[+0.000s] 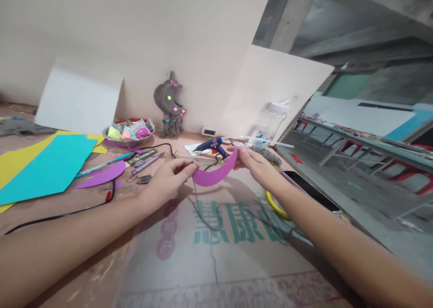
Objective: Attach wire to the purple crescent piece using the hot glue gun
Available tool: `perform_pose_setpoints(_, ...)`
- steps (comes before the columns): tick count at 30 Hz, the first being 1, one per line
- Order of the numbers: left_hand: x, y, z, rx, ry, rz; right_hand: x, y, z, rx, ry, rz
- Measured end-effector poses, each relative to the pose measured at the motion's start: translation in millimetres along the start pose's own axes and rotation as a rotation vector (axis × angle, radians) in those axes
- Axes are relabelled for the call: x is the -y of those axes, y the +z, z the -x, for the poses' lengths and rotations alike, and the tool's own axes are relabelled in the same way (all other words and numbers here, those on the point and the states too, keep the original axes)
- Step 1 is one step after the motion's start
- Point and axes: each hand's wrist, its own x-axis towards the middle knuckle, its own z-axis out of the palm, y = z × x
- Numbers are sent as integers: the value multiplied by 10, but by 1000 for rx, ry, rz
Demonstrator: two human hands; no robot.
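Observation:
A purple crescent-shaped piece (215, 175) is held up over the table by both hands. My left hand (176, 175) pinches its left tip, and my right hand (252, 161) grips its right tip. Grey yarn (203, 218) hangs down from near my left fingertips and lies in loose loops on the printed sheet (169, 272). Just behind the purple piece lies a blue glue gun (210, 144). A grey moon-shaped ornament (171, 100) with coloured beads stands against the white board.
At the left are turquoise foam sheet (50, 166), purple scrap (103, 176), a cutter (144, 157) and a bowl (130, 139) of clay packets. At the right are a plastic bottle (269, 123), yellow ring (275, 205) and phone (311, 190). A black cord (61, 215) crosses the left side.

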Motion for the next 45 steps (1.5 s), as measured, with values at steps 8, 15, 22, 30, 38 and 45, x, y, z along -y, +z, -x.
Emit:
perform_pose_setpoints(8, 80, -25, -44, -23, 32, -35, 121, -15, 155, 799, 41, 188)
perform_pose_setpoints(15, 189, -6, -78, 7, -27, 14, 380, -138, 196, 1095, 100, 299)
perform_pose_setpoints(22, 244, 41, -67, 33, -38, 41, -96, -450, -115, 157, 95, 596)
perform_pose_setpoints(30, 259, 72, -72, 80, -67, 6, -546, -175, -678, 39, 132, 542)
perform_pose_setpoints(38, 324, 78, -88, 107, -44, 42, -770, 239, -989, -13, 230, 501)
perform_pose_setpoints(45, 331, 77, -92, 113, -19, 37, -787, 214, -1001, -10, 304, 459)
